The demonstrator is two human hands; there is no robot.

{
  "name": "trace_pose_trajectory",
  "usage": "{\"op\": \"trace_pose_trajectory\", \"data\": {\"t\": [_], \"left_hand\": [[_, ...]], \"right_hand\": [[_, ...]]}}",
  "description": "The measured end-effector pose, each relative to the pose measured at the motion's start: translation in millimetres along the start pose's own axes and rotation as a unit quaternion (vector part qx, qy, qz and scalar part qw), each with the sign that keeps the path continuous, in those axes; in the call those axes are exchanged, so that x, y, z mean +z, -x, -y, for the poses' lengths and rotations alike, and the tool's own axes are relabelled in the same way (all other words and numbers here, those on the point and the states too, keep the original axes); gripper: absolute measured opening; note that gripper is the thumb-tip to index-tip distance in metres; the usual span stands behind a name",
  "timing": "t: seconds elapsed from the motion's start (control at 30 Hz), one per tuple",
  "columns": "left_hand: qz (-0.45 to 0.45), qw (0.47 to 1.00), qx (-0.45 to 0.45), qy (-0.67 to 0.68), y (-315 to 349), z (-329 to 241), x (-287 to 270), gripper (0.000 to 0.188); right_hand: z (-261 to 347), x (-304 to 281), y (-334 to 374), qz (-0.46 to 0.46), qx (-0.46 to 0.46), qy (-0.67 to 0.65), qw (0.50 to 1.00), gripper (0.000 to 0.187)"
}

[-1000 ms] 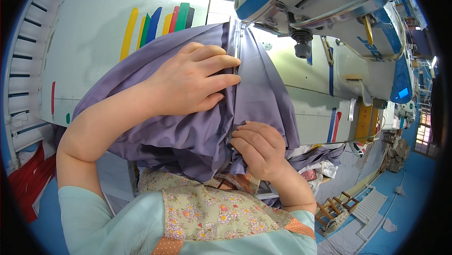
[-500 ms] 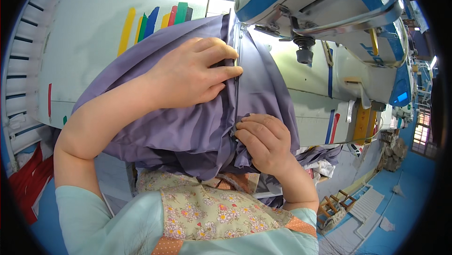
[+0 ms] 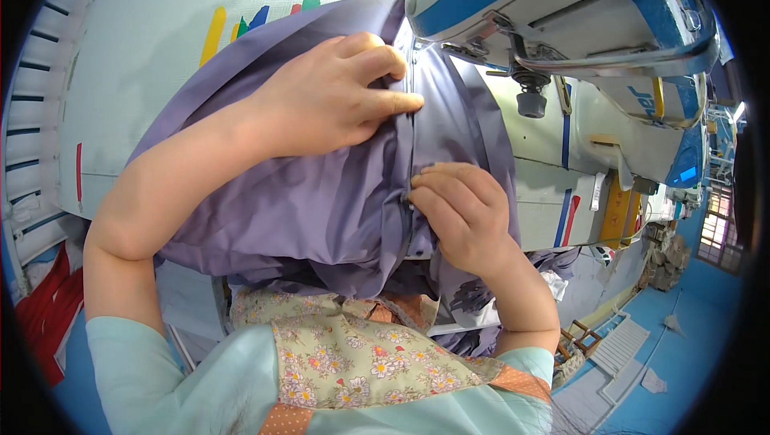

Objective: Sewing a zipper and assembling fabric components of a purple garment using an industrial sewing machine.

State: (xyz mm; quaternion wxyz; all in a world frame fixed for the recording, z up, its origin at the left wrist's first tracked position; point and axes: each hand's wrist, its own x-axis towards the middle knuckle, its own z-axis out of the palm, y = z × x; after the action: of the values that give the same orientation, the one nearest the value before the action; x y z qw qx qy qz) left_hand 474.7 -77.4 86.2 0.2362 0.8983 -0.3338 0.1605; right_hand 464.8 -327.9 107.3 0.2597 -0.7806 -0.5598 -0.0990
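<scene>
A large purple cloth (image 3: 297,210) spreads over the machine table, with a dark narrow seam or zipper-like strip (image 3: 412,134) running up toward the sewing machine's needle area. My left hand (image 3: 341,94) lies on the cloth, its bent fingers gripping and pressing it beside that strip, one fingertip reaching across. Lower down, my right hand (image 3: 465,206) pinches the cloth's folded edge between thumb and fingers, at the strip's near end. The sewing machine (image 3: 545,18), white and blue, overhangs the cloth at upper right; its needle and presser foot are hard to make out in the bright light.
Coloured tape strips (image 3: 212,38) stick to the pale tabletop (image 3: 144,98) behind the cloth. A dark knob (image 3: 531,103) juts below the machine head. White slatted rail (image 3: 28,110) runs along the left. Red cloth (image 3: 52,315) lies at lower left. A small wooden stool (image 3: 581,339) stands at right.
The cloth has shifted up toward the machine, covering more of the tape strips. Both my hands have moved slightly up and right with it, still at the strip.
</scene>
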Motion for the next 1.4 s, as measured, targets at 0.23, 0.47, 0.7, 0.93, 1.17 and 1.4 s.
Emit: {"op": "trace_pose_trajectory", "data": {"t": [0.23, 0.47, 0.7, 0.93, 1.17, 1.4], "left_hand": [[0.013, 0.998, -0.059, -0.011, 7.6, -38.0, -5.5, 0.046], [-0.017, 0.998, -0.063, -0.003, 13.1, -33.1, -0.5, 0.044], [-0.032, 0.999, -0.016, -0.001, 1.6, -7.1, -3.5, 0.043], [-0.003, 0.994, -0.055, 0.089, 10.3, -41.9, -4.9, 0.034], [-0.033, 0.998, -0.010, 0.057, 14.2, -29.6, 1.1, 0.033], [-0.017, 0.995, 0.008, 0.095, 10.7, -23.2, 0.2, 0.037]], "right_hand": [[-10.4, 1.6, -3.5, 0.013, -0.024, 0.020, 0.999, 0.027], [-12.6, 2.2, -9.0, 0.005, -0.030, 0.020, 0.999, 0.027], [-32.1, 5.8, -20.2, 0.006, -0.041, 0.047, 0.998, 0.026], [-38.3, -0.4, -12.3, 0.017, -0.009, 0.005, 1.000, 0.026], [-35.9, -3.1, -19.8, -0.012, 0.019, -0.063, 0.998, 0.025], [-40.1, -2.1, -22.5, 0.024, -0.022, -0.037, 0.999, 0.020]]}}
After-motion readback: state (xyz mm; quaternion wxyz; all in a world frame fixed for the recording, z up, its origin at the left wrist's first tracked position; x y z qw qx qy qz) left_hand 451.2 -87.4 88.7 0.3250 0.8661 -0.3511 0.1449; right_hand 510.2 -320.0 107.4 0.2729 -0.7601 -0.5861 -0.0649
